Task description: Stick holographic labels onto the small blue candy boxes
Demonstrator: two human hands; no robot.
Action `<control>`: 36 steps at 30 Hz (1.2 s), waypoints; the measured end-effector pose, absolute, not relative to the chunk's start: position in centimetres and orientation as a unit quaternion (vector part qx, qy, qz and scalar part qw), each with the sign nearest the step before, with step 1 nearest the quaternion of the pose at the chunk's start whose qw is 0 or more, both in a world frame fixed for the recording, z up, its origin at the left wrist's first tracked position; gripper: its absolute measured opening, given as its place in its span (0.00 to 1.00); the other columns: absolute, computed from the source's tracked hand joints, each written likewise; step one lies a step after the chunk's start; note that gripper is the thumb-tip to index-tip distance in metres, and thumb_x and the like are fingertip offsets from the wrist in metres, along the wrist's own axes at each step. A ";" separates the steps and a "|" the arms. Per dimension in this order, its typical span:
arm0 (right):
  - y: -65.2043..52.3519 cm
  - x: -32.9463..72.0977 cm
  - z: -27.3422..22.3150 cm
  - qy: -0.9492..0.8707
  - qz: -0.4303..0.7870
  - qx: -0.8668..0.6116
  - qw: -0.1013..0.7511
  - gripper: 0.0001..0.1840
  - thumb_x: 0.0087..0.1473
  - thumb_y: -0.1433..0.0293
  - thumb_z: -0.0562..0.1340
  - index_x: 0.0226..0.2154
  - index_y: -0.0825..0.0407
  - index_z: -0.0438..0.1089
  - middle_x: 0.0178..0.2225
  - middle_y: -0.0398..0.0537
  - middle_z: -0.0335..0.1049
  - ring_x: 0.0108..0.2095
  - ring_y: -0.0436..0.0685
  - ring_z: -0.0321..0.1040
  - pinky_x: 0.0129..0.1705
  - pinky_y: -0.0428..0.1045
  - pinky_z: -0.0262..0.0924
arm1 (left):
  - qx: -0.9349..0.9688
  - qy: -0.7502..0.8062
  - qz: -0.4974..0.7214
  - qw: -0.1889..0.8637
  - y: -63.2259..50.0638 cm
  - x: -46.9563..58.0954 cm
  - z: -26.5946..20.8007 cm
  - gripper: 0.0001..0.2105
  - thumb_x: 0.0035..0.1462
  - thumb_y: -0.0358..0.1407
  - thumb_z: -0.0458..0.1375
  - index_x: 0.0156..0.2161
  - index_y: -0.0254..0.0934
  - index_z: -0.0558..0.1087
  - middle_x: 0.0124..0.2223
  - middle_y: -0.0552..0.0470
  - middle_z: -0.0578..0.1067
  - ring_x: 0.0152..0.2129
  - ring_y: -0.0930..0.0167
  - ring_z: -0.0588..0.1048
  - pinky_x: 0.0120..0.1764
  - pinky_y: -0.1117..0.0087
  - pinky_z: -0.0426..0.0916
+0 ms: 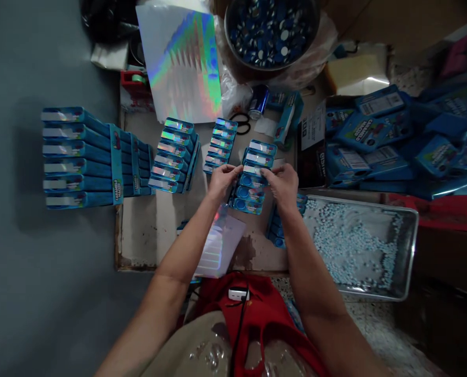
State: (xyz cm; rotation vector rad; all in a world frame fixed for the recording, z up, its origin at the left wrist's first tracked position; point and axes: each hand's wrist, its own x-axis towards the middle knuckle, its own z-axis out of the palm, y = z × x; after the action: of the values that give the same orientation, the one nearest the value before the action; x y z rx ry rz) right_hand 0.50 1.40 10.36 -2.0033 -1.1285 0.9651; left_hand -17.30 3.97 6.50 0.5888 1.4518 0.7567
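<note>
In the head view, a row of small blue boxes (249, 193) lies in front of me. The far boxes have silver stickers on their ends, and the near ones show bare round blue marks. My left hand (222, 180) pinches at the left end of a silver sticker (251, 170) on the third box. At its right end, the fingers of my right hand (283, 183) are pinched too. Beside my left forearm lies a sheet of shiny stickers (221, 246). Two more groups of stickered boxes, a small stack (219, 144) and a larger stack (172, 157), stand to the left.
Long blue packs (84, 162) are piled at the far left. A metal tray (408, 251) of small pale-blue pieces is at the right, below a heap of blue packs (367, 131). Behind are a bowl (233, 52), scissors (243, 124), a can (259, 100) and a holographic sheet (178, 68).
</note>
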 end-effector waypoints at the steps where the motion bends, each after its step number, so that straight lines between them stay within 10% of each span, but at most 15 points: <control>1: 1.1 0.3 10.8 -0.402 0.363 -0.772 0.333 0.20 0.49 0.53 0.71 0.29 0.48 0.65 0.23 0.37 0.65 0.25 0.52 0.66 0.29 0.48 0.62 | 0.264 0.649 0.335 0.629 3.5 -17.1 6.4 0.13 0.53 0.40 0.71 0.31 0.36 0.72 0.28 0.56 0.73 0.23 0.76 0.70 0.30 0.73 0.67; 7: 0.1 -1.1 13.3 -0.339 0.363 -0.766 0.408 0.22 0.50 0.52 0.71 0.28 0.47 0.62 0.22 0.36 0.62 0.24 0.50 0.63 0.25 0.46 0.60 | 0.426 0.665 0.426 0.441 -1.1 -17.8 10.7 0.12 0.58 0.45 0.68 0.39 0.38 0.80 0.40 0.49 0.80 0.37 0.69 0.77 0.42 0.71 0.71; 16: -0.6 -2.0 14.7 -0.369 0.391 -0.734 0.414 0.26 0.51 0.47 0.71 0.25 0.47 0.62 0.20 0.36 0.61 0.20 0.49 0.62 0.24 0.47 0.54 | 0.348 0.595 0.384 0.614 -3.4 -17.0 12.6 0.21 0.46 0.51 0.73 0.38 0.35 0.82 0.31 0.50 0.79 0.25 0.73 0.72 0.26 0.74 0.66; 36: -3.1 -1.1 16.7 -0.314 0.510 -0.668 0.441 0.27 0.49 0.44 0.70 0.27 0.46 0.59 0.22 0.37 0.62 0.22 0.48 0.59 0.25 0.47 0.58 | 0.300 0.522 0.300 0.740 -2.6 -17.4 13.7 0.29 0.41 0.52 0.77 0.42 0.33 0.80 0.38 0.46 0.82 0.24 0.75 0.77 0.28 0.72 0.72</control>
State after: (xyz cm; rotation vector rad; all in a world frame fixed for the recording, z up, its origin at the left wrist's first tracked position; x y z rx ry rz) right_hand -1.05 -3.12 16.67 -1.6588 -0.7798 1.2668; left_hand -17.44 -2.63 13.74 0.6584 1.1449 0.6590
